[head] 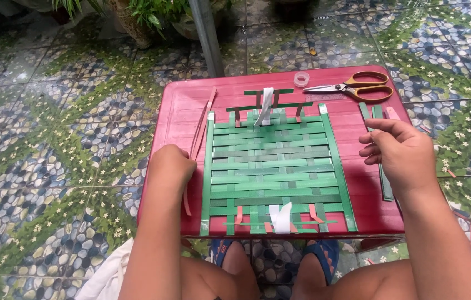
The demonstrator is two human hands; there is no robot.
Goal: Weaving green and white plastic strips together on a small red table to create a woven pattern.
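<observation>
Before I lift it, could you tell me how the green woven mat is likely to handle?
The green woven mat looks thin and flat, so it would probably sag when lifted. Its strip ends stick out loose at both edges, so the weave may slip apart. It likely slides easily on the smooth red table.

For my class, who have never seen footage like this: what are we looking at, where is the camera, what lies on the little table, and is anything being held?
The single picture comes from a camera worn on a person's head, looking down at their own bare hands and knees. They sit at a small red table on a patterned tile floor. On it lies a woven mat of green strips, with white strips tucked in at its near and far ends. Behind it are orange-handled scissors and a small roll of clear tape. The left hand rests on loose pinkish strips beside the mat. The right hand hovers over spare green strips, apparently holding nothing.
</observation>
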